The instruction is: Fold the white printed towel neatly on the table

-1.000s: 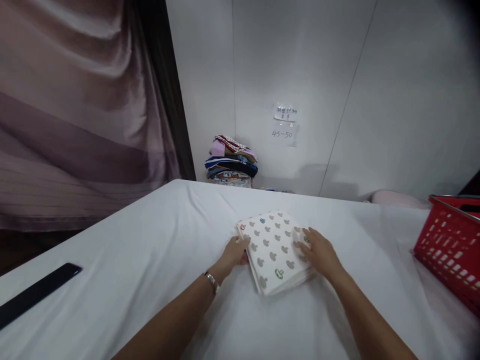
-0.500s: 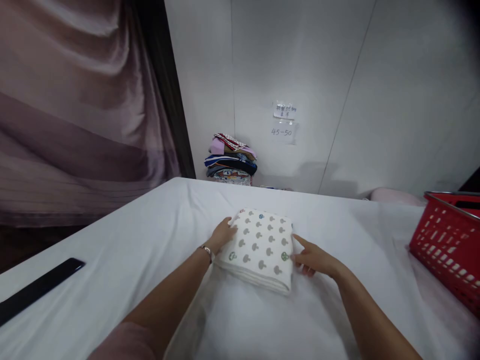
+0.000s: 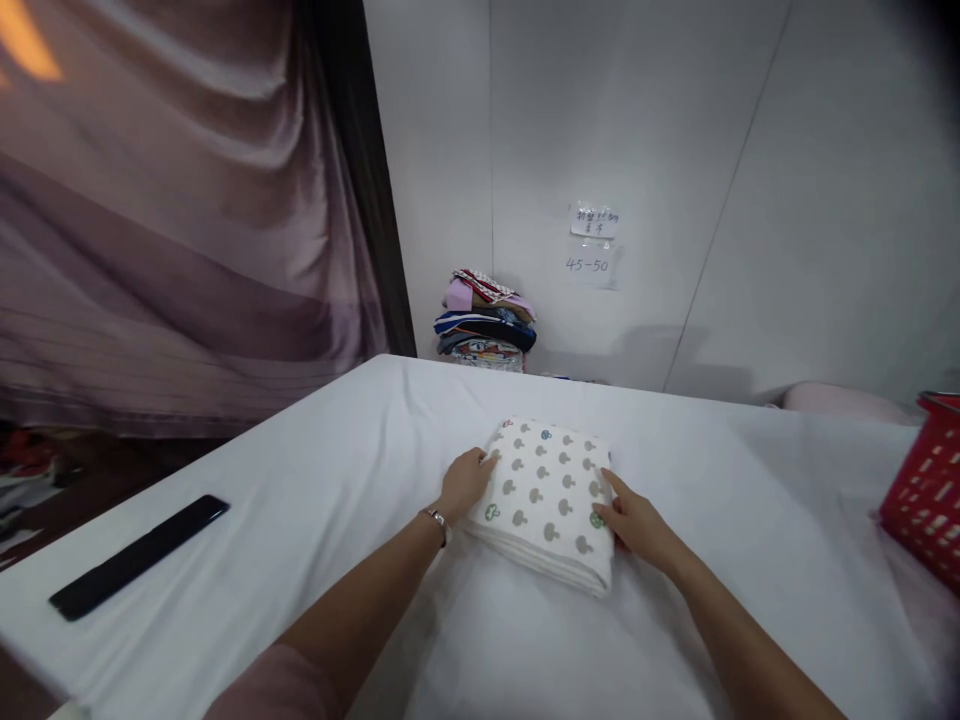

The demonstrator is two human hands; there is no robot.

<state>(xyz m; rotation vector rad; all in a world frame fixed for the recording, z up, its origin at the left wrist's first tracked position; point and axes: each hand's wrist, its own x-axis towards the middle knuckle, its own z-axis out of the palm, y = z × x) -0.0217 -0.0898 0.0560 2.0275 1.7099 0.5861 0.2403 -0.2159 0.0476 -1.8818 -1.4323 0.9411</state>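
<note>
A white folded blanket (image 3: 544, 490) with grey mushrooms and a few coloured ones lies flat on the white-covered table, its layered edge facing me. My left hand (image 3: 466, 482) grips its left side, thumb on top, the other fingers partly hidden. On the opposite side, my right hand (image 3: 636, 520) holds the right edge, with thumb and forefinger over the printed top and the remaining fingers curled lower down, mostly out of sight.
The white tablecloth (image 3: 322, 470) has soft creases. A long black object (image 3: 142, 555) lies at the left. At the right edge stands a red plastic basket (image 3: 926, 490). Beyond the table, a stack of folded clothes (image 3: 487, 320) sits against the wall; a pinkish curtain (image 3: 187, 220) hangs at left.
My right hand has moved from beside the blanket's right edge onto it, fingers now over the top. My left hand stays at the left side. The view has swung slightly left.
</note>
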